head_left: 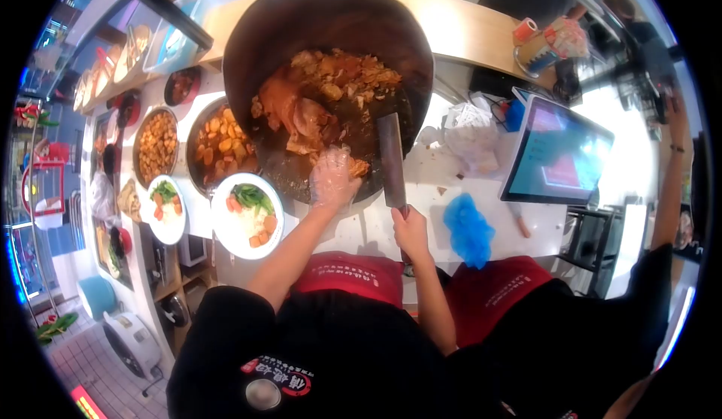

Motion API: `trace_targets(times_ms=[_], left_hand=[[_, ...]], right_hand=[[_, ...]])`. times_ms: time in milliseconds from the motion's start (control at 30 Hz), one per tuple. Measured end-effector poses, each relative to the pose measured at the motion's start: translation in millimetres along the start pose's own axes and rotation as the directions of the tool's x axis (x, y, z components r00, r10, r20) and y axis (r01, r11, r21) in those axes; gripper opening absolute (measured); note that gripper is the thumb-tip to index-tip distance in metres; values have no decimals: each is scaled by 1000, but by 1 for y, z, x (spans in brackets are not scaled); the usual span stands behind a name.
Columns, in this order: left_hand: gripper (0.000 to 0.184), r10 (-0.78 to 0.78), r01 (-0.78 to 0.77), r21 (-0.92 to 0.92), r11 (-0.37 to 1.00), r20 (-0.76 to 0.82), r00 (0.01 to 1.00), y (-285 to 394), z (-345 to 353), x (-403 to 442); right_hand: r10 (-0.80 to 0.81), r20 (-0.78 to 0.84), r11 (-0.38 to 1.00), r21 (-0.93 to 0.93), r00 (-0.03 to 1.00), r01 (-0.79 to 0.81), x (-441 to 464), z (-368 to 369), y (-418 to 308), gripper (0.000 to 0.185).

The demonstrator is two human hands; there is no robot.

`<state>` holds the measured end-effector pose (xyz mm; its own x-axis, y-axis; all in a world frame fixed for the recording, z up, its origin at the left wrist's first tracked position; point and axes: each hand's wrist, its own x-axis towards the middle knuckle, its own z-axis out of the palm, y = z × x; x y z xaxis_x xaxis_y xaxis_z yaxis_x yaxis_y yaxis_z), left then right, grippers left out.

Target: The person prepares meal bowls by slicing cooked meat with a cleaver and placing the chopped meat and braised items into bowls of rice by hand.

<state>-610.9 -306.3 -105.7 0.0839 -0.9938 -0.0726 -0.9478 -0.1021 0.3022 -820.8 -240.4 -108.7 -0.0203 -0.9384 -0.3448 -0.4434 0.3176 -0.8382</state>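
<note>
In the head view, my left hand (333, 178), in a clear plastic glove, has its fingers curled over a small piece of cooked meat (357, 168) at the near edge of a large round dark vessel (252, 43). A big brown chunk of meat (289, 107) lies just beyond it, with chopped meat (346, 73) heaped farther back. My right hand (411, 231) grips the handle of a cleaver (391, 159). The broad blade points away from me, over the right side of the vessel. A bowl of rice, greens and orange cubes (248, 250) stands left of my left hand.
Another filled bowl (167, 235) and pots of stewed food (154, 142) are at left. On the right are a crumpled blue plastic bag (468, 231), a small knife (520, 222), clear plastic bags (472, 129) and a screen (556, 152). A co-worker in a red apron (492, 295) stands close on my right.
</note>
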Motion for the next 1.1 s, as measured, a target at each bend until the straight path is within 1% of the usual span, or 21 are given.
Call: trace_targets(times_ms=[67, 100, 167, 200, 233, 300, 333, 367, 433, 467, 533, 600, 667, 767, 833, 867, 900, 967, 1000, 1067, 1100], left_hand=[[77, 124, -149, -152, 977, -161, 979, -12, 0, -7], [77, 107, -133, -160, 978, -161, 981, -18, -1, -9], [81, 101, -176, -369, 913, -216, 971, -35, -4, -10], [83, 100, -157, -435, 887, -152, 983, -42, -5, -10], [83, 90, -148, -441, 885, -150, 985, -45, -3, -10], [80, 250, -276, -313, 909, -122, 960, -45, -1, -10], [79, 328, -342, -251, 906, -97, 940, -45, 1, -11], [79, 324, -338, -256, 905, -99, 941, -41, 5, -11], [69, 285, -300, -105, 948, -139, 948, -29, 13, -3], [69, 285, -302, -113, 947, -143, 948, -24, 14, 1], [60, 238, -243, -42, 969, -87, 967, -17, 16, 11], [57, 274, -278, -43, 960, -86, 958, -22, 32, 28], [55, 308, -311, -44, 949, -78, 948, -22, 39, 42], [55, 319, -325, -68, 943, -79, 944, -14, 4, 38], [59, 384, -455, -170, 874, -330, 862, -22, -21, 30], [66, 404, -465, -134, 875, -327, 854, -37, -20, 26], [66, 409, -468, -134, 873, -322, 854, -51, -26, 25], [68, 360, -376, -19, 926, -248, 899, -71, -37, 23], [68, 360, -376, -20, 927, -244, 901, -68, -46, 26], [67, 352, -320, 167, 932, -219, 910, -62, -60, 39], [67, 349, -318, 165, 934, -216, 912, -66, -57, 49]], right_hand=[[-4, 37, 997, -76, 999, 7, 5, 7, 3, 29], [-5, 61, 990, -138, 998, 14, 8, 8, 5, 31], [-11, 59, 984, -179, 998, 21, 10, 13, 5, 31], [-20, 46, 977, -209, 999, 29, 12, 13, 4, 31], [-18, 54, 976, -218, 998, 29, 14, 14, 4, 31], [-125, 69, 952, -274, 990, 139, 20, 13, -3, 31], [-122, 74, 950, -281, 990, 138, 20, 16, -5, 31], [-99, 64, 957, -268, 993, 113, 23, 19, -7, 31], [-85, 45, 960, -263, 995, 94, 25, 22, -12, 31], [-88, 37, 962, -256, 995, 95, 23, 20, -16, 30], [-98, 26, 962, -255, 995, 102, 22, 16, -23, 30], [130, 69, 975, -191, 989, -115, 20, 8, -37, 31], [121, 32, 970, -218, 992, -111, 22, 1, -48, 31], [99, 12, 959, -268, 995, -92, 27, -4, -45, 31], [72, 11, 956, -285, 997, -66, 34, -4, -41, 31], [51, 10, 953, -301, 999, -46, 36, -2, -33, 31], [33, 11, 947, -319, 999, -28, 36, -1, -31, 31], [36, 17, 950, -312, 999, -29, 37, 0, -33, 32], [32, 25, 951, -309, 999, -23, 37, 0, -35, 32], [58, 21, 947, -317, 998, -48, 36, 1, -35, 32], [82, 20, 942, -327, 996, -71, 36, 2, -37, 32]])
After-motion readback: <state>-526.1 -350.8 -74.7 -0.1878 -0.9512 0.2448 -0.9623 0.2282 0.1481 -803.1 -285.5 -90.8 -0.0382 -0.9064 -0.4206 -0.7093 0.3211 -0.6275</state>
